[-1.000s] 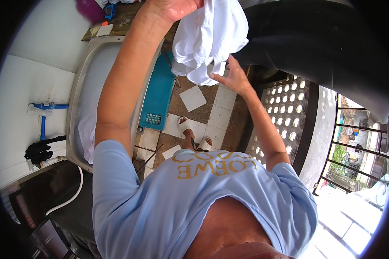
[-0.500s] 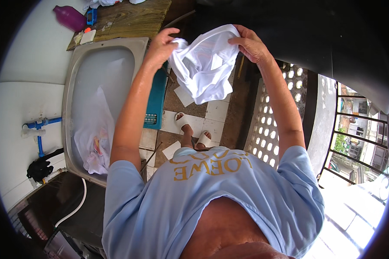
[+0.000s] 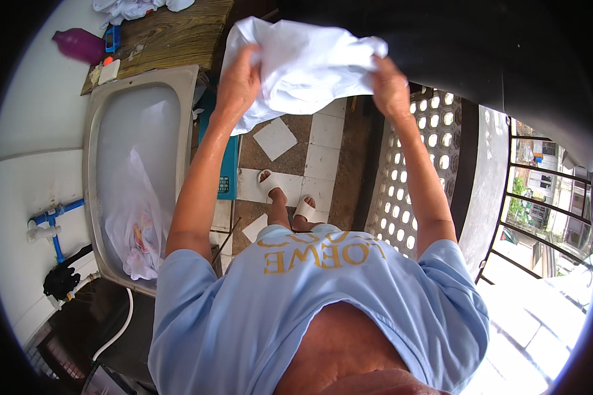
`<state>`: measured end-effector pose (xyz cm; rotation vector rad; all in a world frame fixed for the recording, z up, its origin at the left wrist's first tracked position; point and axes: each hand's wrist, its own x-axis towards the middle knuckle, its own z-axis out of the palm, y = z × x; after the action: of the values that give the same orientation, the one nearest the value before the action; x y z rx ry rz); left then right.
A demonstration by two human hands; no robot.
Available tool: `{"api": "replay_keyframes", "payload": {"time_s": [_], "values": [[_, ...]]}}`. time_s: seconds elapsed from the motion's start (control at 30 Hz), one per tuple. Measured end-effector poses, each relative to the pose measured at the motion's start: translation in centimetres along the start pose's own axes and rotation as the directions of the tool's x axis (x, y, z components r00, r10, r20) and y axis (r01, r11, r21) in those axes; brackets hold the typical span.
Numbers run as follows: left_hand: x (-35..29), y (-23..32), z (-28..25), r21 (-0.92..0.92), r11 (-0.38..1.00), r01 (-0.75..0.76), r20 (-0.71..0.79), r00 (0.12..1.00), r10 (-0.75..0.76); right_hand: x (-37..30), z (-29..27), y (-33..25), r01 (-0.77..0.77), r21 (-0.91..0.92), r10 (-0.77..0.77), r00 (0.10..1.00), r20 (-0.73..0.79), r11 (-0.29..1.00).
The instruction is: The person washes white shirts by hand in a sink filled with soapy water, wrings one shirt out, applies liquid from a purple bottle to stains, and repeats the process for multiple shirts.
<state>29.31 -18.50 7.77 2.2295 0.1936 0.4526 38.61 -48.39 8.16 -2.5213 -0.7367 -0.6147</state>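
Note:
A white cloth garment [image 3: 310,66], partly smeared by motion, is stretched out in the air in front of me. My left hand [image 3: 240,84] is closed on its left side, and my right hand [image 3: 390,90] grips its right edge. The cloth's exact kind does not show. Left of my left arm is a metal sink [image 3: 89,191] with cloudy water in it. Another white cloth with a coloured print [image 3: 141,230] lies partly under that water.
Beyond the sink, a wooden board [image 3: 178,41] bears white cloths [image 3: 128,8], a blue brush-like item [image 3: 112,39] and a purple bottle [image 3: 79,46]. A teal crate [image 3: 226,164] stands below the cloth. To the right are a perforated block wall [image 3: 395,191] and a barred opening.
Both hands have swung the white garment upward and spread it wider, so it now billows flat instead of hanging bunched. My hands are a little farther apart. The view has shifted slightly.

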Motion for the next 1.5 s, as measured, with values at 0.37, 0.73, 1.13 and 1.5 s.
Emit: {"api": "replay_keyframes", "payload": {"time_s": [0.37,0.73,1.13,1.5], "values": [[4.9,-0.5,-6.8,0.451,0.863,-0.229,0.114,0.973,0.198,4.0,-0.6,0.1,-0.505,0.647,0.259,0.859,0.442,0.572],[-8.7,-0.7,6.4,-0.367,0.719,0.591,0.625,0.729,-0.28,-4.5,-3.8,-20.3,-0.051,0.812,-0.309,0.909,0.279,0.582],[-5.7,-2.9,1.9,-0.52,0.646,0.559,0.476,0.817,-0.324,-20.5,2.5,-13.9,-0.659,0.732,0.167,0.752,0.637,0.173],[-10.9,-6.8,4.7,-0.755,0.387,0.53,0.289,0.798,-0.528,-15.9,5.2,-5.3,-0.679,0.729,0.531,0.589,0.609,-0.084]]}}
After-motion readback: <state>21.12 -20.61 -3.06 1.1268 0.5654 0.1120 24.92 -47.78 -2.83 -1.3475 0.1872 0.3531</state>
